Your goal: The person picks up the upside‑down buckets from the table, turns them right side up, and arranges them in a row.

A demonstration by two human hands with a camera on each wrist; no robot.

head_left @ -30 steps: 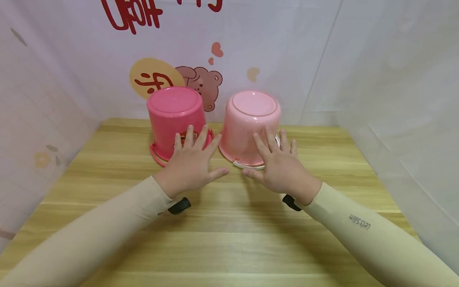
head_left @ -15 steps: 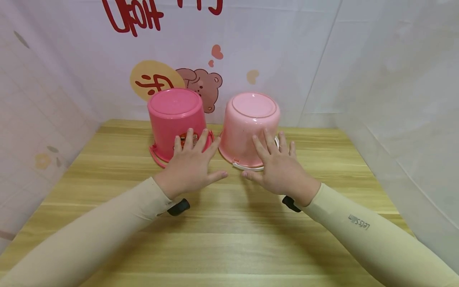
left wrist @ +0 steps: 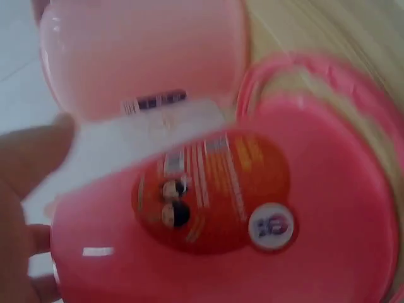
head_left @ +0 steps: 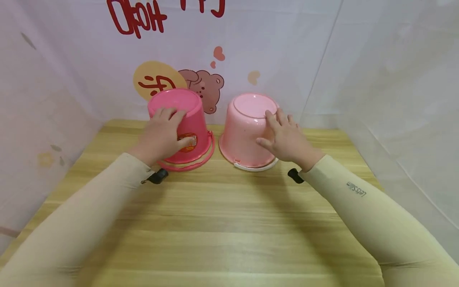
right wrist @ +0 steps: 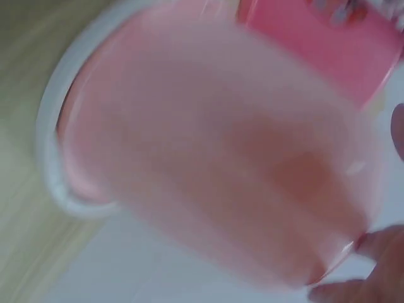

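Observation:
Two plastic buckets stand upside down side by side at the back of the table. My left hand (head_left: 159,135) overlaps the front of the deep pink bucket (head_left: 195,117), its fingers reaching over the edge of the upturned base and its thumb apart, in front of the red label (left wrist: 211,192). On the right, my right hand (head_left: 288,141) is beside the light pink bucket (head_left: 244,133), fingertips right at the base's edge and thumb held off to the side. Neither hand has its fingers curled round a bucket.
The deep pink bucket's handle (head_left: 186,168) and the other bucket's white handle (head_left: 255,168) lie low round the rims. A printed white backdrop (head_left: 287,48) rises close behind. The wooden table (head_left: 229,223) extends toward me.
Both hands have moved forward and up from in front of the buckets to their upturned bases, the left also moving leftward. The spread fingers have drawn in somewhat. The buckets stand as before.

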